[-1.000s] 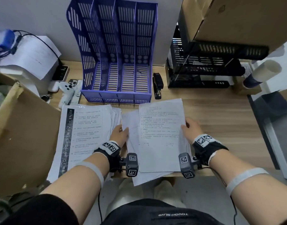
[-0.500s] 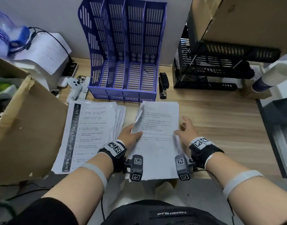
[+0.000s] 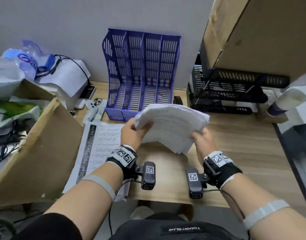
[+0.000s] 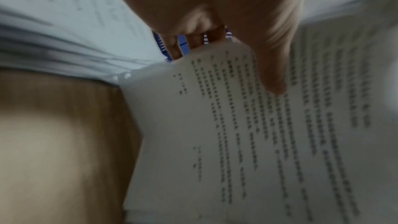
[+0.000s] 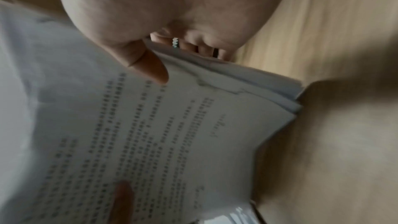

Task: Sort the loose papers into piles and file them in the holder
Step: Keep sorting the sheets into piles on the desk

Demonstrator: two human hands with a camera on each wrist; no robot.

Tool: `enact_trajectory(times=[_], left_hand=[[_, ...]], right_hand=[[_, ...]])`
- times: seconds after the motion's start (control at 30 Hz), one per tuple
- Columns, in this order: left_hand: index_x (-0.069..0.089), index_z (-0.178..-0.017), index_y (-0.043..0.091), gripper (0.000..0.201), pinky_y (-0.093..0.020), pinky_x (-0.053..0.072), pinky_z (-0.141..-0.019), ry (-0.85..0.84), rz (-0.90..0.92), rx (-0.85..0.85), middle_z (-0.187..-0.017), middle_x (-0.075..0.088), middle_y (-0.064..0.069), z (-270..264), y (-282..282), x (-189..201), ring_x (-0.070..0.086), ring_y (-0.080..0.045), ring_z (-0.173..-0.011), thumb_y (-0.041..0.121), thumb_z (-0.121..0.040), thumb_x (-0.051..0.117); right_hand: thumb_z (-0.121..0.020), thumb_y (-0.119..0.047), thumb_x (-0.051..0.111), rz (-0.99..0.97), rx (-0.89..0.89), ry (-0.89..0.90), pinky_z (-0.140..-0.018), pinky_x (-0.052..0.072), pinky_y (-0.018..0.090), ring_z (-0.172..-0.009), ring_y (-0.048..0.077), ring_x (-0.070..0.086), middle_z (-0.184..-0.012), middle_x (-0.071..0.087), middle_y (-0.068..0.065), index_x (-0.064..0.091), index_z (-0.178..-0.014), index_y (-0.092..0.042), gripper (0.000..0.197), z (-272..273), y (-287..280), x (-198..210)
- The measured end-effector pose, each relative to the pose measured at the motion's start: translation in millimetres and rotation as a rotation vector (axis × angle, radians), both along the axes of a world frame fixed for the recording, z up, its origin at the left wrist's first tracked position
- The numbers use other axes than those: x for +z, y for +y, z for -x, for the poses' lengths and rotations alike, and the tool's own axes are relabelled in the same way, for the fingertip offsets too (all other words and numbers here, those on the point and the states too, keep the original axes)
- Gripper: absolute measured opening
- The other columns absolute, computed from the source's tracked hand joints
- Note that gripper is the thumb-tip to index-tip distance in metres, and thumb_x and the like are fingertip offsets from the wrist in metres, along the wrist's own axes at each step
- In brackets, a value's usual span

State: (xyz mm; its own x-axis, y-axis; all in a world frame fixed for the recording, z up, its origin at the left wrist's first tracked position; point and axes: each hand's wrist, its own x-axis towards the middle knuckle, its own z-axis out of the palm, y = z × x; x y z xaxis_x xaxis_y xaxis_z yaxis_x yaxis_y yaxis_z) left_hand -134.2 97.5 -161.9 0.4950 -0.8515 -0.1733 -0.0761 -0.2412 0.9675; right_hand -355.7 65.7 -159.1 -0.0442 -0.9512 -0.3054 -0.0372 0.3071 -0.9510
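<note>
A pale wooden surface [image 3: 235, 153] fills the middle and right of the frame. At its far edge, centre, a purple four-slot file holder [image 3: 141, 75] stands against the wall. Just below and left of it lies a flat pile of printed papers [image 3: 100, 149], overhanging the near edge. A white game controller [image 3: 90, 110] and a phone [image 3: 87, 92] lie left of the holder; a black stapler [image 3: 177, 99] sits at its right. Stacked black trays [image 3: 226, 94] occupy the upper right, with a paper cup [image 3: 285, 103] lying beyond them.
</note>
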Motion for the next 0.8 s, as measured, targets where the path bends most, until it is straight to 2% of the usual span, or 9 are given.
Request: enact_trajectory(times=[0.07,0.17,0.3,0.43,0.5,0.57,0.63,0.73,0.8], left_hand=[[0.07,-0.092,0.01,0.036,-0.028,0.047,-0.07,-0.116,-0.013,-0.046,-0.081,0.068,-0.001,5.1,-0.3,-6.1,0.057,-0.011,-0.073,0.039,-0.075,0.081],[0.067,-0.099,0.026,0.031,-0.017,0.051,-0.073,-0.082,0.014,-0.103,-0.085,0.071,0.012,11.1,-2.8,-2.1,0.065,-0.003,-0.078,0.04,-0.075,0.081],[0.067,-0.098,0.011,0.041,-0.028,0.051,-0.074,0.062,-0.004,-0.124,-0.087,0.072,0.0,13.4,-8.8,-3.1,0.064,-0.014,-0.077,0.039,-0.073,0.083],[0.066,-0.089,0.002,0.02,-0.012,0.044,-0.063,0.124,-0.046,-0.168,-0.072,0.064,0.001,14.9,-6.6,-7.9,0.056,0.002,-0.061,0.018,-0.083,0.077],[0.064,-0.082,0.002,0.015,-0.009,0.042,-0.062,0.056,-0.065,-0.198,-0.066,0.058,0.003,13.6,-5.0,-3.5,0.051,0.003,-0.057,0.015,-0.088,0.071],[0.068,-0.083,0.006,0.015,-0.016,0.054,-0.069,0.113,-0.075,-0.156,-0.072,0.069,0.003,3.4,-4.9,3.0,0.061,0.002,-0.064,0.019,-0.088,0.071],[0.073,-0.097,0.01,0.024,-0.031,0.061,-0.077,0.171,-0.017,-0.076,-0.09,0.077,-0.002,-15.0,-4.2,9.0,0.073,-0.01,-0.082,0.031,-0.085,0.075],[0.069,-0.106,0.008,0.031,-0.018,0.056,-0.067,-0.017,-0.043,-0.017,-0.099,0.074,-0.001,-52.1,-2.2,21.4,0.07,-0.008,-0.085,0.033,-0.088,0.071],[0.064,-0.112,0.01,0.031,-0.024,0.056,-0.075,-0.147,-0.131,0.029,-0.105,0.071,0.0,-82.6,2.4,21.8,0.068,-0.014,-0.092,0.032,-0.09,0.067]], right_hand=[[-0.068,-0.005,0.058,-0.017,0.046,0.065,-0.083,0.048,0.038,-0.098,0.027,0.06,-0.097,0.067,0.004,0.064,-0.101,-0.019,0.036,-4.7,10.9,-8.7],[-0.071,0.0,0.06,-0.058,-0.009,0.018,-0.077,0.048,0.033,-0.096,0.025,0.057,-0.102,0.065,0.007,0.06,-0.108,-0.018,0.041,-11.6,17.0,-12.1],[-0.065,-0.007,0.063,-0.131,-0.128,-0.054,-0.088,0.053,0.051,-0.099,0.042,0.064,-0.089,0.069,0.01,0.065,-0.087,-0.014,0.023,-13.2,13.2,-18.2],[-0.074,-0.008,0.067,-0.279,-0.228,-0.055,-0.078,0.052,0.033,-0.091,0.029,0.065,-0.102,0.071,0.01,0.06,-0.113,-0.004,0.04,-12.0,7.8,-27.4],[-0.065,-0.018,0.072,-0.267,-0.155,0.053,-0.087,0.052,0.036,-0.096,0.027,0.066,-0.106,0.071,0.008,0.061,-0.115,-0.007,0.053,-12.7,5.2,-35.4],[-0.071,-0.015,0.072,-0.214,-0.091,0.115,-0.092,0.053,0.039,-0.098,0.027,0.067,-0.101,0.073,0.006,0.066,-0.103,-0.012,0.033,-17.1,3.6,-34.2],[-0.08,-0.011,0.069,-0.128,-0.008,0.156,-0.091,0.054,0.041,-0.097,0.026,0.069,-0.098,0.074,0.003,0.067,-0.098,-0.016,0.018,-25.9,2.3,-24.0],[-0.09,-0.017,0.063,-0.051,0.17,0.2,-0.096,0.051,0.039,-0.102,0.02,0.067,-0.108,0.071,-0.002,0.064,-0.106,-0.024,0.018,-51.7,0.0,-8.7],[-0.093,-0.019,0.057,-0.075,0.29,0.199,-0.1,0.048,0.038,-0.108,0.02,0.063,-0.118,0.067,-0.002,0.058,-0.118,-0.025,0.025,-78.4,3.7,-10.8]])
